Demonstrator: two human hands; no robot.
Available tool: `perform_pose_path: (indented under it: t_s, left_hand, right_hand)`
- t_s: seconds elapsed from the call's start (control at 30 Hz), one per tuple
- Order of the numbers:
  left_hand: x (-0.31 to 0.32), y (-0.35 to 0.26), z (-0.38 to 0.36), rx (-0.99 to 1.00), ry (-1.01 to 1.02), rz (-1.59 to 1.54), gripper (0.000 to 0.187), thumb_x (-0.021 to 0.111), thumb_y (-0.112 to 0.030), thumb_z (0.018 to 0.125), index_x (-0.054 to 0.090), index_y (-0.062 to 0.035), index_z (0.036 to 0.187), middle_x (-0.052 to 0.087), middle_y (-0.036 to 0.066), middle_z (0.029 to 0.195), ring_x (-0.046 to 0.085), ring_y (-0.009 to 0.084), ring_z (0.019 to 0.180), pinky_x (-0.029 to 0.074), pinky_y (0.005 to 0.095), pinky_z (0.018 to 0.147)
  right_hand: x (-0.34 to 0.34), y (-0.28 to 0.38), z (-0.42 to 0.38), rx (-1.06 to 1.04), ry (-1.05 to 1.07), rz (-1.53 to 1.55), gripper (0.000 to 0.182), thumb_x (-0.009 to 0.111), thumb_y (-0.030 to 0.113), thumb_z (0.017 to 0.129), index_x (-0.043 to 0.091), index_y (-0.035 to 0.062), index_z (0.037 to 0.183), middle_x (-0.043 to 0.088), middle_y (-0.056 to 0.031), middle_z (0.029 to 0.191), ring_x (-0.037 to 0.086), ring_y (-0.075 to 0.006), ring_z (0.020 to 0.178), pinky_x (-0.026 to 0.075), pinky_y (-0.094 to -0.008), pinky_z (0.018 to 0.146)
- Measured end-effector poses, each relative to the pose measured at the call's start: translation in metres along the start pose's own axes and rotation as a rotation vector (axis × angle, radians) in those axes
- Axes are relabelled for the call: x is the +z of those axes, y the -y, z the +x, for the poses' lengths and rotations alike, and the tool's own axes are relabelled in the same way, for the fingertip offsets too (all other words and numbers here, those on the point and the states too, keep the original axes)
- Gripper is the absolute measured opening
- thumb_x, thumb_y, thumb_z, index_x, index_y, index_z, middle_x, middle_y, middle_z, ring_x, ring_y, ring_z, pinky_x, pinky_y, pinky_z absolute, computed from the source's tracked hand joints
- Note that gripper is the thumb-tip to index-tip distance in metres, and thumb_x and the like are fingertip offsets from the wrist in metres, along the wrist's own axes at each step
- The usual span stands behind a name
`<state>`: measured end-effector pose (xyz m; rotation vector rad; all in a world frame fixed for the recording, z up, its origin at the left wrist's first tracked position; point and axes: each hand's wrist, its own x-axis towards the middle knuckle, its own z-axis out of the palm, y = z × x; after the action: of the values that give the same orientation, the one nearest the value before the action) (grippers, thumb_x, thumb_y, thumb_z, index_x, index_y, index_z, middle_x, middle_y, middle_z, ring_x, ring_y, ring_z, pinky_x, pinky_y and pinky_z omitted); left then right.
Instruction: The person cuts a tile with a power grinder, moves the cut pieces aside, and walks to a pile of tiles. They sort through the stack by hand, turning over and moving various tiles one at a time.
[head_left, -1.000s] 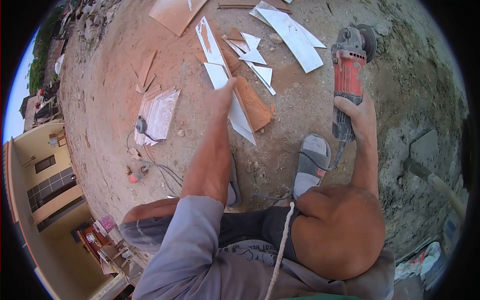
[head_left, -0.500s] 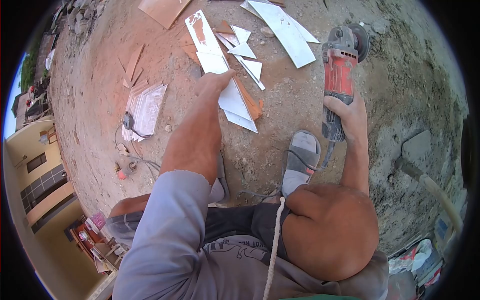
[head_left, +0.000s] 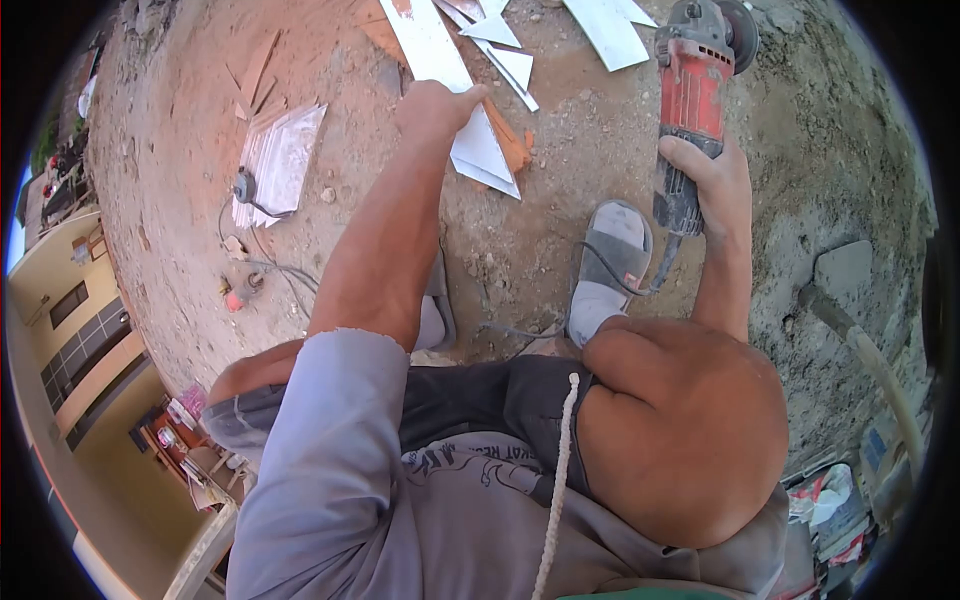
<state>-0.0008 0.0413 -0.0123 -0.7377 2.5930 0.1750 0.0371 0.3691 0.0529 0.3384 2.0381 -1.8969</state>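
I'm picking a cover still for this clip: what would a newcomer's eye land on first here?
Most likely the red angle grinder at upper right, gripped in the right hand, its round disc at the end away from the palm. Next come the bright white strip at top centre, with the left hand on it, and the fanned stack of pale tiles on the ground at left.
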Motion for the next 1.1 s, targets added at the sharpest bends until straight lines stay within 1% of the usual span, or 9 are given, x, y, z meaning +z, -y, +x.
perform_pose_path:
  t_s: [0.07,0.3,0.47,0.6,0.67,0.8,0.83,0.97,1.1]
  left_hand:
    - [-0.004,-0.004,-0.003,-0.02,0.074,-0.013,0.081,0.066,-0.069,0.074,0.069,0.0039,0.109,0.068,0.019,0.111,0.067,0.0318,0.101,0.053,0.0411,0.085]
    - [0.008,0.003,-0.008,-0.011,0.026,0.01,0.083,0.066,-0.07,0.073,0.068,0.0045,0.109,0.067,0.018,0.114,0.067,0.0304,0.104,0.053,0.0404,0.085]
    - [0.008,0.001,-0.013,-0.049,0.007,0.015,0.093,0.065,-0.074,0.07,0.063,0.0067,0.116,0.066,0.018,0.114,0.066,0.0299,0.105,0.053,0.0398,0.085]
    - [0.011,0.003,-0.014,-0.045,0.1,0.006,0.097,0.064,-0.075,0.069,0.06,0.0077,0.12,0.066,0.018,0.116,0.067,0.03,0.105,0.054,0.0401,0.085]
    - [0.023,0.01,-0.006,0.014,-0.101,-0.014,0.093,0.067,-0.074,0.066,0.068,0.0115,0.104,0.069,0.024,0.103,0.068,0.0345,0.098,0.053,0.0406,0.084]
    - [0.021,0.006,-0.01,0.02,-0.125,0.048,0.095,0.064,-0.076,0.067,0.068,0.0104,0.107,0.068,0.026,0.106,0.067,0.0357,0.102,0.051,0.0415,0.088]
    - [0.016,0.004,-0.012,0.01,-0.045,0.017,0.096,0.063,-0.075,0.068,0.067,0.0098,0.111,0.066,0.027,0.112,0.064,0.036,0.108,0.049,0.0422,0.092]
    - [0.01,-0.008,-0.022,-0.041,-0.028,0.067,0.095,0.061,-0.075,0.069,0.065,0.0068,0.117,0.062,0.028,0.121,0.059,0.0356,0.118,0.046,0.0419,0.098]
    - [0.011,-0.008,-0.016,-0.008,0.005,0.114,0.09,0.062,-0.071,0.071,0.065,0.0054,0.118,0.064,0.022,0.121,0.063,0.0327,0.112,0.049,0.0417,0.092]
  right_hand:
    - [0.001,0.002,-0.003,-0.004,-0.014,-0.002,0.05,0.079,0.031,0.07,0.061,-0.0004,0.105,0.064,-0.0046,0.08,0.059,-0.0114,0.065,0.048,-0.0267,0.06]
    - [0.0,-0.003,-0.008,-0.012,-0.019,-0.037,0.049,0.078,0.033,0.07,0.063,-0.0001,0.103,0.064,-0.0043,0.08,0.059,-0.0108,0.068,0.047,-0.0264,0.063]
    - [-0.004,-0.012,-0.005,-0.091,-0.029,-0.063,0.046,0.078,0.034,0.071,0.065,0.0009,0.1,0.065,-0.0038,0.079,0.059,-0.0109,0.069,0.047,-0.0276,0.065]
    - [-0.005,-0.002,-0.001,-0.102,-0.008,-0.083,0.045,0.078,0.033,0.071,0.065,0.001,0.1,0.065,-0.0037,0.079,0.059,-0.0109,0.069,0.047,-0.0277,0.065]
    - [-0.002,-0.004,0.014,-0.103,0.007,-0.086,0.045,0.078,0.033,0.071,0.065,0.001,0.1,0.065,-0.0037,0.079,0.059,-0.0109,0.069,0.047,-0.0277,0.065]
    - [-0.009,-0.009,0.009,-0.111,-0.025,-0.095,0.045,0.078,0.032,0.071,0.065,0.0011,0.1,0.065,-0.0036,0.079,0.059,-0.011,0.069,0.047,-0.0277,0.065]
    - [-0.01,-0.008,0.003,-0.117,-0.035,-0.101,0.044,0.078,0.032,0.071,0.065,0.0011,0.1,0.065,-0.0036,0.08,0.059,-0.011,0.069,0.047,-0.0278,0.065]
    - [-0.009,-0.017,-0.011,-0.135,-0.079,-0.097,0.044,0.077,0.032,0.072,0.065,0.0012,0.1,0.065,-0.0035,0.08,0.06,-0.011,0.069,0.047,-0.0278,0.065]
    - [-0.005,-0.015,-0.01,-0.127,-0.087,-0.091,0.043,0.077,0.031,0.072,0.065,0.0013,0.1,0.065,-0.0034,0.08,0.06,-0.011,0.069,0.047,-0.0279,0.065]
